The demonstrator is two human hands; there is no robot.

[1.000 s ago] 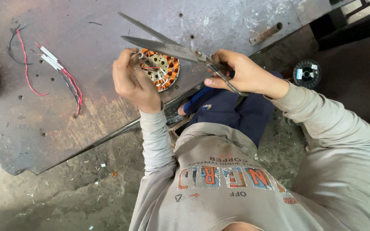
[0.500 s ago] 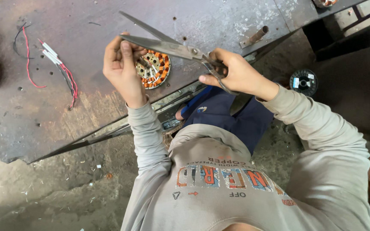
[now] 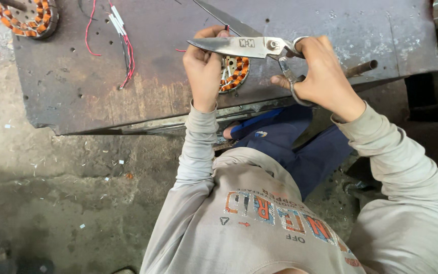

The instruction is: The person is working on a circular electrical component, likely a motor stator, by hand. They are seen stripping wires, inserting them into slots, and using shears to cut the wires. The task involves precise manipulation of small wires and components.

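2 hands: left hand [image 3: 204, 71] half-hides stator [image 3: 235, 72]; right hand [image 3: 323, 76] grips scissors [image 3: 244, 46].

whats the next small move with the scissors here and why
Probably close the large steel scissors on the thin red wire. The right hand has them open, one blade lying across the left hand, which pinches that wire above the round copper-wound stator. Whether the wire sits fully between the blades is hard to tell, so a slight nudge inward first seems wise.

Bench: dark steel plate [image 3: 102, 96] (rusty, drilled holes) | Floor: stained grey concrete [image 3: 67, 193], littered with scraps
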